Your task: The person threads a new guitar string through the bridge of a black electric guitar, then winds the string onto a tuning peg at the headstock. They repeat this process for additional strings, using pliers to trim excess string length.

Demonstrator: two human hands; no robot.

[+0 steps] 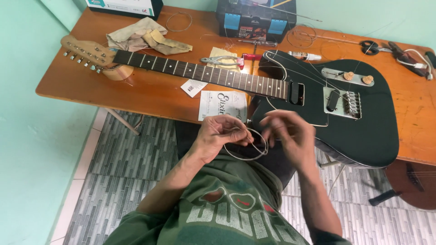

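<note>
**A:** What did I have on the left side of the frame?

**B:** The headstock (86,53) of the black electric guitar (359,122) lay at upper left, on the orange-brown table (150,93). A crumpled beige cloth (145,38) sat just above the neck (200,72).

**A:** And my left hand?

**B:** I had my left hand (218,136) at lower centre, below the table edge, fingers curled shut and pinching a coiled guitar string (247,147). The coil hung as a thin loop between both hands, over my lap.

**A:** What lay on the table above that?

**B:** A white string packet (222,105) rested at the table's near edge, just above my left hand, with a smaller white slip (194,86) beside it. Pliers (220,60) lay past the neck, and a black toolbox with blue latches (255,19) stood at top centre.

**A:** The right hand?

**B:** My right hand (290,134) was just right of the coil, blurred. Its fingers were bent around the string's other side, but I couldn't tell how tightly they closed.

**A:** Further right?

**B:** The guitar body filled the right of the frame, overhanging the table edge, with loose strings trailing across it. Scissors (370,46) lay at upper right.
</note>
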